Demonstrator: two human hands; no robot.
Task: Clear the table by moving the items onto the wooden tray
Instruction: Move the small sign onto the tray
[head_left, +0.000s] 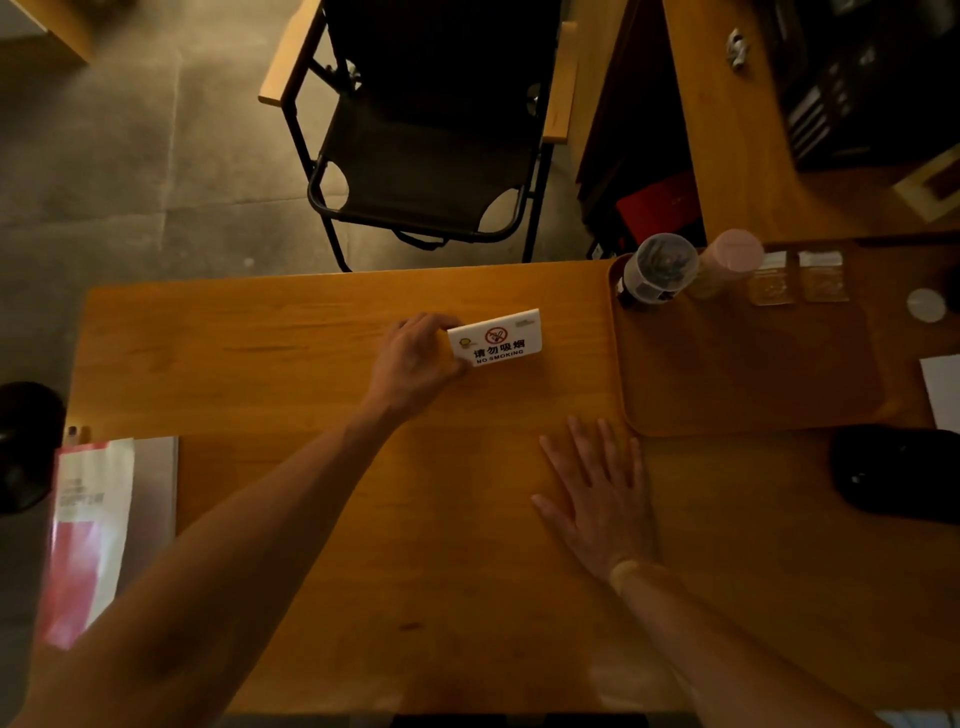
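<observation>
A white "no smoking" sign (501, 339) stands on the wooden table (311, 364), left of the wooden tray (748, 384). My left hand (415, 364) grips the sign's left end with thumb and fingers. Flat on the table, palm down with fingers spread, lies my right hand (597, 499), just below the tray's near left corner. On the tray's far edge stand a clear jar with a dark base (657, 270), a pink-lidded container (727, 262) and two small clear packets (800, 278).
A black chair (431, 135) stands beyond the table's far edge. A red and white booklet (85, 535) lies at the left edge, a black object (898, 473) at the right, and a white disc (926, 305) and paper sheet (943, 389) beyond the tray.
</observation>
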